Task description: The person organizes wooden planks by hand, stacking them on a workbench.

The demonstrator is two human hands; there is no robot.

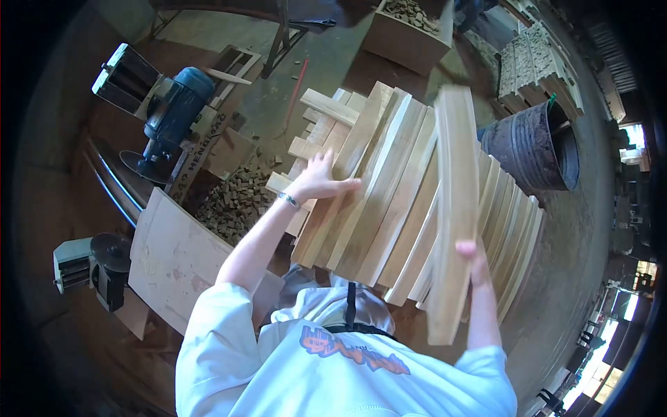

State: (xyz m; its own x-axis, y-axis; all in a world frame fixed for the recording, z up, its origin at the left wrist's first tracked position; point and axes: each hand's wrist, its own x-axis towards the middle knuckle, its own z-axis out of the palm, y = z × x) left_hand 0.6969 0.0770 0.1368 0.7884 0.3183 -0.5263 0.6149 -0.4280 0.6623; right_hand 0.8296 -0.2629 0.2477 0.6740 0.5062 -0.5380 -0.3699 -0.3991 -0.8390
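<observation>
Both bare: L hand point(323, 177) reaching fwd, splayed over plank row point(394, 215), unclenched; R hand point(474, 256) gripping raised board point(455, 201) by its R edge, above row. Rm, L-R: blue motor point(178, 102), offcut heap point(240, 198) on floor point(281, 87), dark drum point(517, 146)

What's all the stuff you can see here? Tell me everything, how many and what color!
Held board: 1, light brown, over the row
Boards: many, light brown, middle
Crosswise pieces: several, pale, row's left edge
Wood offcuts: many, tan, floor at left
Motor: 1, blue, upper left
Round discs: 2, dark, left
Panel: 1, pale, lower left
Red stick: 1, red, upper middle
Crate: 1, brown, top
Wood stack: 1, tan, upper right
Drum: 1, dark grey, right
Shirt: 1, white, bottom
Bracelet: 1, silvery, left wrist
Hands: left hand, right hand
</observation>
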